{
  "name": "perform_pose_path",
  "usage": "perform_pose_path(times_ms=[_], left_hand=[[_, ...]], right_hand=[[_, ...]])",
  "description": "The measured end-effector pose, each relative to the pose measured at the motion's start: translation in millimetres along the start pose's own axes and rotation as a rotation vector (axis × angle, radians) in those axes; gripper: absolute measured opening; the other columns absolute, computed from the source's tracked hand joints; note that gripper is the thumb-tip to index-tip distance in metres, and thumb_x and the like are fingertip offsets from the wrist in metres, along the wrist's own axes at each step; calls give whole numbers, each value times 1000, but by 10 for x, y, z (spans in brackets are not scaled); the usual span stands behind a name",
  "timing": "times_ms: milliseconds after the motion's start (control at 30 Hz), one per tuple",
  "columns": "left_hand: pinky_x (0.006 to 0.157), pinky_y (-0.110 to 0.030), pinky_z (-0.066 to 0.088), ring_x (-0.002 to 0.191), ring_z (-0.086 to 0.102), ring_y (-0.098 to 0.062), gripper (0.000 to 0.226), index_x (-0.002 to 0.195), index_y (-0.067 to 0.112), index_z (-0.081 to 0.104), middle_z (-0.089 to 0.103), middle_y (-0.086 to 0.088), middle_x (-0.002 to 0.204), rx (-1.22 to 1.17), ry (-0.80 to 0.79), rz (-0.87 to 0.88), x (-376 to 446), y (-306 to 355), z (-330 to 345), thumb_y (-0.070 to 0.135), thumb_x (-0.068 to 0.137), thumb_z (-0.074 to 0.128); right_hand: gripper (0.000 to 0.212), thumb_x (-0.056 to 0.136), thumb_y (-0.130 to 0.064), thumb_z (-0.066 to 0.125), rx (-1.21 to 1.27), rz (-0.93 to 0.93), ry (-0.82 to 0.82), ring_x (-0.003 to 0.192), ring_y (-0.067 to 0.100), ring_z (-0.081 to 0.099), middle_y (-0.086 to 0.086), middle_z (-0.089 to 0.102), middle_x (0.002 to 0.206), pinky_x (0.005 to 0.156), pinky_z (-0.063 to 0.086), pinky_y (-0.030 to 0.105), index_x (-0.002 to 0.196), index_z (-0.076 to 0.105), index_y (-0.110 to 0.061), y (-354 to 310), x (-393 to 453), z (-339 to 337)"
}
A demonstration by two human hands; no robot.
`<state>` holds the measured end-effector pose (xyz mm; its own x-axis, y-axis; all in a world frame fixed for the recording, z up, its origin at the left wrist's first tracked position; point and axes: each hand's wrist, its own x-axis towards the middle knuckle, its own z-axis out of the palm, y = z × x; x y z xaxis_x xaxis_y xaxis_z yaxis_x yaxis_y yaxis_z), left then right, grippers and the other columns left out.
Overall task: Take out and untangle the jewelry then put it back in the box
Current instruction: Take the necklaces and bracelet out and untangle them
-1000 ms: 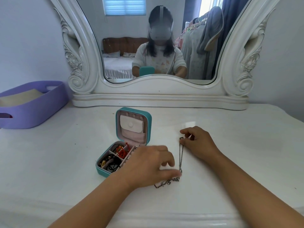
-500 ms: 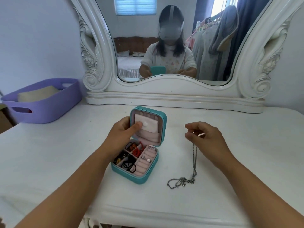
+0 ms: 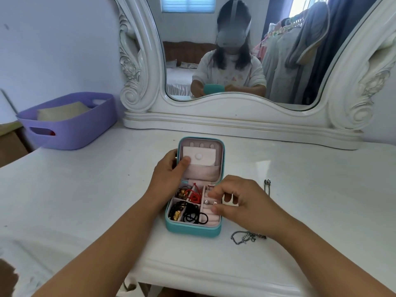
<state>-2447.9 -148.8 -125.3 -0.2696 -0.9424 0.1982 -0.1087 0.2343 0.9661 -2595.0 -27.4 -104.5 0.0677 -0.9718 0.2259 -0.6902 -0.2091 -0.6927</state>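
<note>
A small teal jewelry box (image 3: 192,229) stands open on the white dressing table. Its pink tray holds black cords with gold charms (image 3: 186,214), a red cord (image 3: 194,196) and small silver studs (image 3: 211,202). My left hand (image 3: 169,174) grips the upright lid from the left, thumb on the pink lining. My right hand (image 3: 242,202) hovers over the tray's right ring-roll section, fingers curled and apart, holding nothing I can see. A silver chain necklace (image 3: 246,236) lies on the table right of the box, mostly hidden under my right hand, its clasp end (image 3: 267,182) showing beyond.
A purple plastic basket (image 3: 70,123) holding a beige item sits at the back left. The ornate white mirror base (image 3: 235,123) runs along the back of the table (image 3: 85,189). The table's front edge is close below the box.
My right hand let go of the necklace, which now lies on the table, and moved left over the box tray. My left hand stays on the lid.
</note>
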Motion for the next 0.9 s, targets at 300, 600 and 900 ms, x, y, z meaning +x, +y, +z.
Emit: perform_pose_path(times_ms=[300, 600, 900], left_hand=[[56, -10, 40, 63, 44, -6, 29, 85, 21, 48, 49, 7, 74, 252, 214, 166, -92, 68, -171, 22, 73, 75], [71, -19, 40, 81, 52, -4, 37, 80, 33, 75, 55, 13, 76, 536, -265, 271, -290, -13, -367, 55, 60, 55], [75, -5, 39, 92, 56, -3, 18, 88, 44, 69, 66, 20, 93, 339, -324, 276, -387, 198, -354, 41, 71, 64]], right_hand=[[19, 79, -15, 70, -77, -8, -6, 71, 1, 52, -9, 57, 83, 67, 42, 10, 97, 68, -18, -6, 69, 60], [14, 81, -25, 66, -174, 16, 16, 75, 14, 55, -2, 57, 82, 71, 47, 29, 92, 71, -17, -152, 271, 218], [9, 78, -8, 65, 317, 178, 151, 59, 7, 55, 0, 63, 67, 58, 46, 19, 70, 66, -12, -222, 289, 125]])
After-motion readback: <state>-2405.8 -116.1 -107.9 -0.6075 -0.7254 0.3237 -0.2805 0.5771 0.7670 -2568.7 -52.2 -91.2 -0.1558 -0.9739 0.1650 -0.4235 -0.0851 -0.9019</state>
